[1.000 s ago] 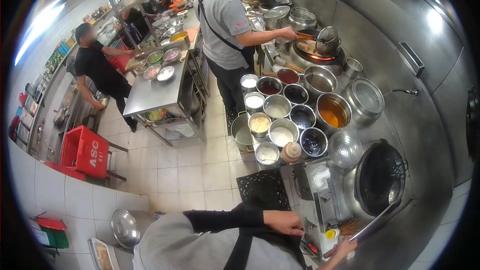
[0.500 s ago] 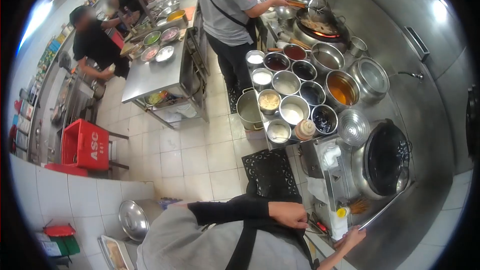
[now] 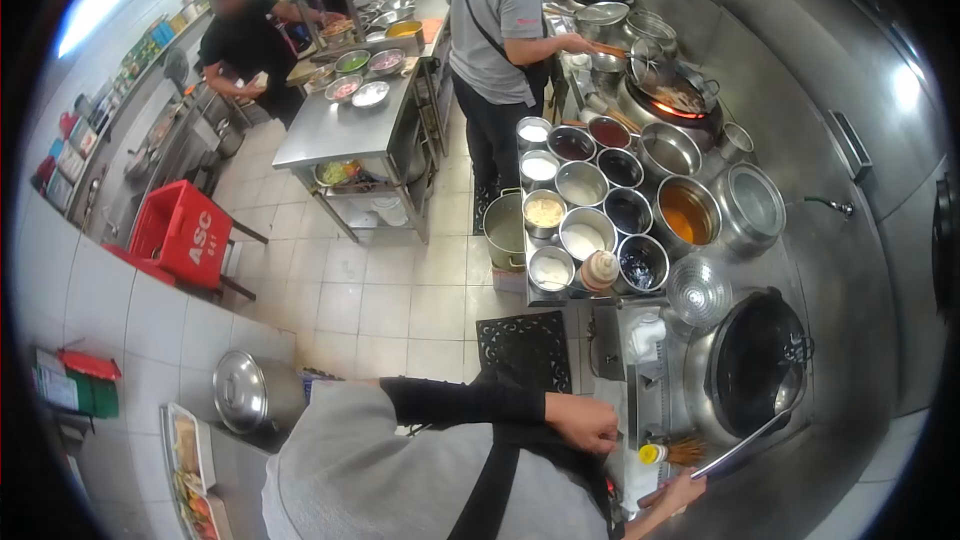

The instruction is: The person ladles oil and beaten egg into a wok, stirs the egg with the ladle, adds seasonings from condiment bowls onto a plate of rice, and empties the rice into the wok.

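- At near right, the right hand is clamped on a ladle, its bowl in the wok.
- Apart from it, the left hand curls; grip unclear.

The left arm, in a black sleeve, is bending across the torso, its bare left hand hovering left of the ladle, back upward, fingers curling under. The right forearm is angling upward, the right hand closing around the ladle's near end.
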`<state>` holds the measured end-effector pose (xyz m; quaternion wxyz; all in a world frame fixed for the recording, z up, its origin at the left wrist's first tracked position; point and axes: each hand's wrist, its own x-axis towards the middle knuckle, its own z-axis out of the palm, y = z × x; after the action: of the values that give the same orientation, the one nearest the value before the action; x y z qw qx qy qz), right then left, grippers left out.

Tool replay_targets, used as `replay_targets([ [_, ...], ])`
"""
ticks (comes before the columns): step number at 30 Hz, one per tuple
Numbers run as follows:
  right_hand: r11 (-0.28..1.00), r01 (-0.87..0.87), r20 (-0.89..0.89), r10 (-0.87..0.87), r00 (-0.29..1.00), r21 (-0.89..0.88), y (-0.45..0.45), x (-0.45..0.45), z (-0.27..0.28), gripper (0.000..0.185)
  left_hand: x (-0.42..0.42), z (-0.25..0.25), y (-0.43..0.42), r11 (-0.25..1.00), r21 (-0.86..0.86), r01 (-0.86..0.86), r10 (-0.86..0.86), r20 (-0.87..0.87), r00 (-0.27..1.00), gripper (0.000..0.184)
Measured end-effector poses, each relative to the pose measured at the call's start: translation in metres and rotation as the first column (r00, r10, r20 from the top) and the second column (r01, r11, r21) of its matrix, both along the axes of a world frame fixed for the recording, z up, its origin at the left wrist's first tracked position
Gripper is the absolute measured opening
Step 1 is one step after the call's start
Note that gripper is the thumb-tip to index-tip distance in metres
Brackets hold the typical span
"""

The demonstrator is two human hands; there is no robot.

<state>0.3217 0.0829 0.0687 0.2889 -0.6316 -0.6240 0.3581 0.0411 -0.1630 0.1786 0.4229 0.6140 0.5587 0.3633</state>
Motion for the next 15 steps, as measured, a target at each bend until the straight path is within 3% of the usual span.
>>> replay_targets([
  [3, 1.000, -0.021, 0.016, 0.022, 1.000, -0.017, 0.014, 0.008, -0.013, 0.015, 0.017, -0.010, 0.008, 0.996, 0.088, 0.006, -0.008, 0.021, 1.000, 0.044],
  [6, 0.999, -0.001, 0.046, 0.003, 0.999, -0.049, 0.011, 0.017, -0.017, 0.015, 0.024, -0.015, 0.011, 0.998, 0.063, 0.028, -0.033, 0.076, 0.997, 0.045],
  [10, 0.994, -0.015, -0.042, 0.011, 0.999, -0.107, 0.014, 0.030, -0.014, 0.012, 0.028, -0.006, 0.020, 1.000, 0.019, -0.017, 0.016, 0.037, 0.999, 0.045],
  [15, 0.999, -0.031, 0.034, 0.031, 0.999, -0.023, 0.035, 0.037, -0.020, 0.012, 0.031, 0.003, 0.028, 0.999, 0.023, -0.044, 0.043, 0.060, 0.997, 0.045],
])
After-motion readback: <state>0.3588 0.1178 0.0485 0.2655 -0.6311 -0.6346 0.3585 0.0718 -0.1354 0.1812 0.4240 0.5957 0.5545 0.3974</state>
